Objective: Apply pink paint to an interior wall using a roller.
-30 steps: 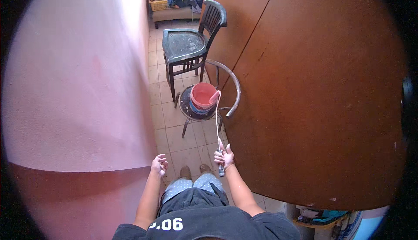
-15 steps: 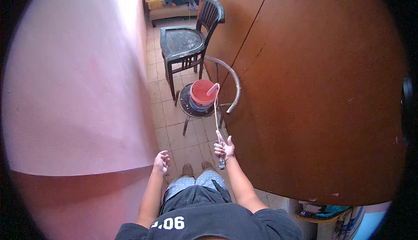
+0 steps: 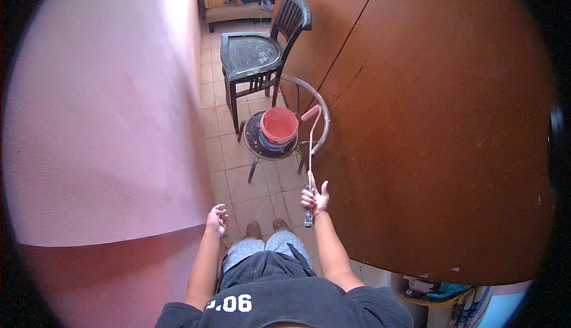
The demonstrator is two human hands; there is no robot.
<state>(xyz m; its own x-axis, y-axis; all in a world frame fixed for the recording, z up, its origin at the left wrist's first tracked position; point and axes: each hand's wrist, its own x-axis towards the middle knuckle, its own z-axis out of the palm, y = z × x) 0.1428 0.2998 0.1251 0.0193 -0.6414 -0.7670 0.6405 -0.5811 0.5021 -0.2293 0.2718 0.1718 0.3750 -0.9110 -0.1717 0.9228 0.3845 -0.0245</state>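
My right hand point(image 3: 316, 199) is closed round the dark handle of a paint roller point(image 3: 312, 143). Its long thin frame reaches forward, and the small pink roller head at its end is beside the bucket's right rim, in front of the stool's curved metal back. The bucket point(image 3: 275, 144) has pink walls inside and blue marks outside; it stands on a round paint-spotted stool point(image 3: 252, 130). Held low near the pink wall, my left hand point(image 3: 217, 219) is empty, its fingers loosely bent and apart.
A pink wall point(image 3: 107, 126) with a darker lower band rises on the left. Large brown wooden panels point(image 3: 428, 126) stand on the right. Behind the stool is a dark wooden chair point(image 3: 253, 54); a yellow basket point(image 3: 215, 0) and clothes lie farther back. Tiles point(image 3: 244, 188) cover the floor.
The roller head has come out from over the bucket and moved right, past its rim. My right hand has shifted right and slightly forward. My left hand has barely moved.
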